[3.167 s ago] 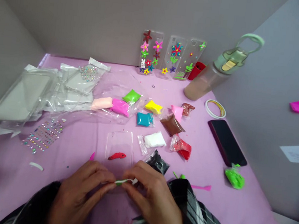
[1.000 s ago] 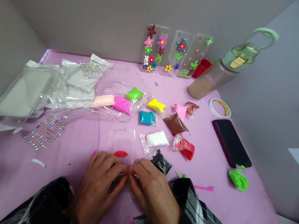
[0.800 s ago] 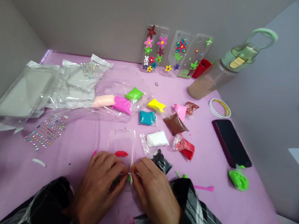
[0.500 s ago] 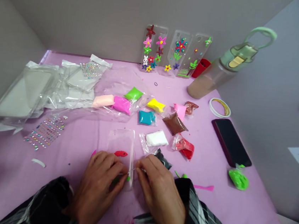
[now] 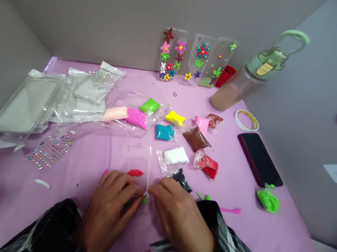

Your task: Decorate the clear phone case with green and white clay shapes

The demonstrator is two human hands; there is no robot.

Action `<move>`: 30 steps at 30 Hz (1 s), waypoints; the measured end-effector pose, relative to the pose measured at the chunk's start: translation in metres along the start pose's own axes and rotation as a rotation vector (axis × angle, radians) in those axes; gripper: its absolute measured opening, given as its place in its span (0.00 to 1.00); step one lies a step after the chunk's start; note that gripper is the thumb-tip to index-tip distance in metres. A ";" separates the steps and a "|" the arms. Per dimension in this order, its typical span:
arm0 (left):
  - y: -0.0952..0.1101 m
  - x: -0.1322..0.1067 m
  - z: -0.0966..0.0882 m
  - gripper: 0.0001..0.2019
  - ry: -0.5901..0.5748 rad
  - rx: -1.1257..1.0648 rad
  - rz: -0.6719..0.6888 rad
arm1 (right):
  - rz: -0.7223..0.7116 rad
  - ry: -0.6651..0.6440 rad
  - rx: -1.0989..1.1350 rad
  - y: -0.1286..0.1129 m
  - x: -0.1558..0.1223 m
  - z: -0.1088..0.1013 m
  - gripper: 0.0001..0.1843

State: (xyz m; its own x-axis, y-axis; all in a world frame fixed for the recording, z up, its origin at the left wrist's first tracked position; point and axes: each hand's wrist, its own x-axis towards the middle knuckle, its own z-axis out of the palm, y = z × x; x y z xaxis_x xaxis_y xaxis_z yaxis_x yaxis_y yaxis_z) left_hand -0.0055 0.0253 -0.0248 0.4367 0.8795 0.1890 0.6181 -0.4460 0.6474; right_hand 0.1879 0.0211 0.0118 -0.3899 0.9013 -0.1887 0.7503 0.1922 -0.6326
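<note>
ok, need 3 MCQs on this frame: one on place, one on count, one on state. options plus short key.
1. Where is the red clay piece?
A. on the clear phone case lying flat in front of the hands
B. inside the bottle
C. on the dark phone

2. How many decorated cases lean against the back wall?
A. one
B. three
C. six

3. How does the dark phone lie?
A. propped upright against the wall
B. held in a hand
C. flat on the purple table cover, screen dark

Key:
1 A, the red piece sits on the clear case just beyond the left hand and right hand.
2 B, three flower-covered cases stand side by side.
3 C, it lies flat on the right, with no hand near.
</note>
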 end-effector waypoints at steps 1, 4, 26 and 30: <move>0.000 0.000 0.000 0.05 -0.001 -0.002 -0.005 | 0.003 -0.022 -0.021 -0.001 0.000 0.000 0.12; 0.000 0.000 -0.001 0.05 -0.001 -0.004 -0.022 | 0.010 -0.081 -0.090 -0.003 0.001 -0.002 0.12; -0.024 -0.014 -0.026 0.04 -0.008 -0.029 -0.076 | -0.035 -0.112 -0.162 -0.008 0.001 -0.001 0.16; -0.028 -0.016 -0.030 0.07 -0.058 0.036 -0.096 | -0.028 -0.117 -0.155 -0.009 0.002 -0.003 0.12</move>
State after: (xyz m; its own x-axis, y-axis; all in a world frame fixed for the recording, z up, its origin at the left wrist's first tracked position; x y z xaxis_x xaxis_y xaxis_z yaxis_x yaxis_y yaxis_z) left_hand -0.0498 0.0290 -0.0237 0.4108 0.9078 0.0843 0.6815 -0.3672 0.6331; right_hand 0.1822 0.0221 0.0194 -0.4646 0.8450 -0.2648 0.8081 0.2823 -0.5171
